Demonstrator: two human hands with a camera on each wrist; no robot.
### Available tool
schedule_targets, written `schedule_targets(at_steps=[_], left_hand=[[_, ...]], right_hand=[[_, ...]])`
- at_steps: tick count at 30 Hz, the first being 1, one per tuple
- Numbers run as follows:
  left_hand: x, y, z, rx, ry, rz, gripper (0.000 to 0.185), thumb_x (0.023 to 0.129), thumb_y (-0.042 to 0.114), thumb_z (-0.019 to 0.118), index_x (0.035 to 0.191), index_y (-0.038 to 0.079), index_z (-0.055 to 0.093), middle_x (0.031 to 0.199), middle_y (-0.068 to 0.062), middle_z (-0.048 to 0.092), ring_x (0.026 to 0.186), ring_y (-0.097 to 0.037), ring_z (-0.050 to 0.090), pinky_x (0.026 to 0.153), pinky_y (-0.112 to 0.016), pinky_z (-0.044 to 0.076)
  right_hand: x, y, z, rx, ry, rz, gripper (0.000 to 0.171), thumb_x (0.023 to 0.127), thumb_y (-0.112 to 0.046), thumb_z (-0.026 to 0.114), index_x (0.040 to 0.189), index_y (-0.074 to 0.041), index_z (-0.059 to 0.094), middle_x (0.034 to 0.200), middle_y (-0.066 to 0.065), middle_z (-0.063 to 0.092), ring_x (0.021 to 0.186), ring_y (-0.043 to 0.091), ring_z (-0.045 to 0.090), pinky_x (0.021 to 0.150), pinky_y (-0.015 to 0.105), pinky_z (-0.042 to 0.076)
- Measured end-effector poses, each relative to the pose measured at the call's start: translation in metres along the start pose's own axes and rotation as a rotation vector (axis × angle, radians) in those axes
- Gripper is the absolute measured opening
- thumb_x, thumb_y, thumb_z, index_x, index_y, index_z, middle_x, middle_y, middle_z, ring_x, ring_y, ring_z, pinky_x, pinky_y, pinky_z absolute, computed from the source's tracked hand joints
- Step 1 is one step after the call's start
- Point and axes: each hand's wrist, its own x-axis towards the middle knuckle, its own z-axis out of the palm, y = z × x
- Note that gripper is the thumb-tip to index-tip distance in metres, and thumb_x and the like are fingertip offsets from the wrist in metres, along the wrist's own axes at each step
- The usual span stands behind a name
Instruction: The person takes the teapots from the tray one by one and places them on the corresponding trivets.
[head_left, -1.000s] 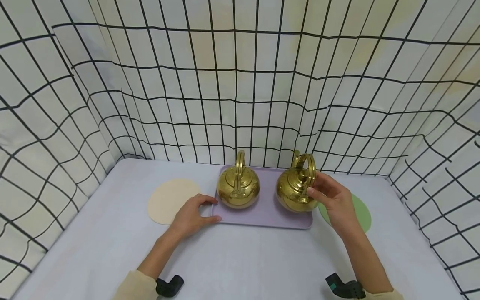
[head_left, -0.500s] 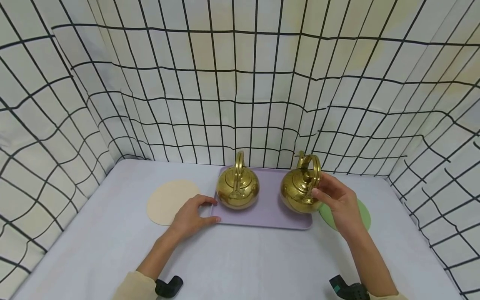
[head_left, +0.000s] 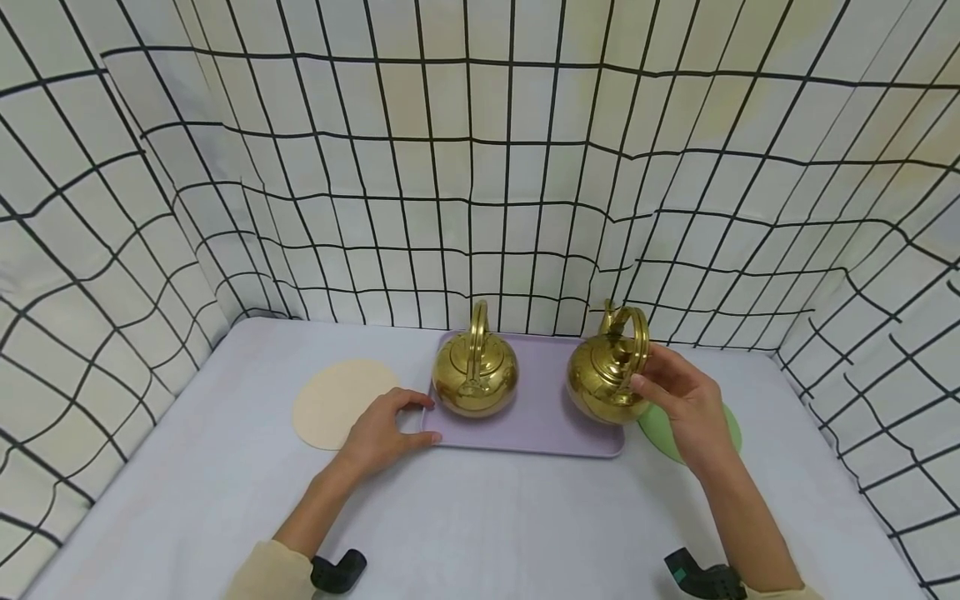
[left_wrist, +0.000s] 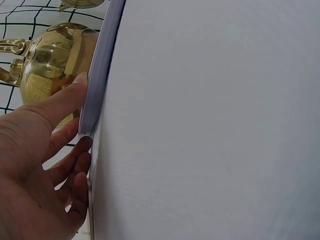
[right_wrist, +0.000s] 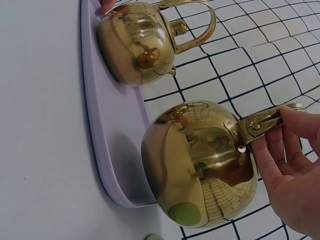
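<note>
Head view: right hand (head_left: 678, 400) grips the handle of the right kettle (head_left: 603, 385), raised and tilted above the tray (head_left: 525, 425) edge. Left wrist view: left hand (left_wrist: 35, 160) pinches the tray corner. Right wrist view: fingers (right_wrist: 280, 155) curl round the handle; slippage risks dropping the kettle.

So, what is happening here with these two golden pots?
A person works at a table walled by grid-patterned cloth. The right hand grips the handle of the right brass kettle, which is lifted and tilted above the right end of the lilac tray, near a green round mat. The left hand holds the tray's left corner. The left brass kettle stands upright on the tray, and a cream round mat lies to its left.
</note>
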Motion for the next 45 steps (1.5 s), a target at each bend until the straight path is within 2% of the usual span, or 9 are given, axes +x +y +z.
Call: schedule_targets(at_steps=[9,15,22,31,38,45], left_hand=[[0.0,0.002,-0.002,-0.002,-0.007,-0.008,0.049,0.083,0.034,0.089,0.125,0.016,0.071,0.136,-0.011,0.068,0.135,-0.037,0.058,0.115,-0.058,0.046],[0.0,0.001,-0.001,-0.005,-0.013,-0.019,0.05,0.083,0.035,0.089,0.125,0.016,0.071,0.136,-0.011,0.068,0.136,-0.036,0.058,0.115,-0.058,0.045],[0.002,0.002,0.0,-0.005,-0.009,-0.008,0.049,0.083,0.034,0.089,0.125,0.015,0.071,0.135,-0.011,0.068,0.135,-0.037,0.058,0.115,-0.057,0.046],[0.001,0.0,0.0,-0.008,-0.01,-0.012,0.05,0.082,0.035,0.089,0.125,0.016,0.071,0.136,-0.011,0.068,0.136,-0.037,0.058,0.115,-0.058,0.045],[0.001,0.0,0.0,-0.016,-0.003,-0.006,0.05,0.082,0.033,0.09,0.125,0.015,0.072,0.135,-0.011,0.068,0.135,-0.036,0.059,0.115,-0.057,0.045],[0.001,-0.001,0.0,-0.014,0.006,-0.001,0.049,0.082,0.032,0.09,0.124,0.015,0.072,0.134,-0.01,0.069,0.134,-0.035,0.059,0.115,-0.056,0.046]], right_hand=[[-0.002,0.002,-0.008,-0.036,0.006,0.018,0.049,0.097,-0.015,0.075,0.144,-0.013,0.061,0.11,-0.019,0.07,0.108,-0.002,0.066,0.091,0.01,0.054],[-0.002,0.004,-0.013,-0.075,0.016,0.009,0.05,0.098,-0.017,0.074,0.145,-0.012,0.06,0.111,-0.02,0.07,0.109,-0.003,0.066,0.091,0.009,0.054],[-0.002,0.005,-0.018,-0.012,0.02,0.004,0.05,0.097,-0.013,0.075,0.145,-0.01,0.06,0.108,-0.018,0.071,0.108,-0.002,0.066,0.091,0.008,0.053],[-0.002,0.005,-0.022,-0.053,0.028,0.015,0.052,0.097,-0.016,0.075,0.147,-0.013,0.059,0.109,-0.018,0.07,0.11,-0.002,0.065,0.091,0.008,0.052],[-0.003,0.006,-0.027,-0.046,0.041,0.036,0.054,0.097,-0.017,0.075,0.148,-0.015,0.058,0.111,-0.02,0.07,0.111,-0.004,0.065,0.091,0.007,0.051],[-0.004,0.008,-0.03,-0.013,0.039,0.021,0.053,0.097,-0.014,0.075,0.147,-0.014,0.059,0.111,-0.018,0.071,0.11,-0.003,0.065,0.092,0.007,0.051]])
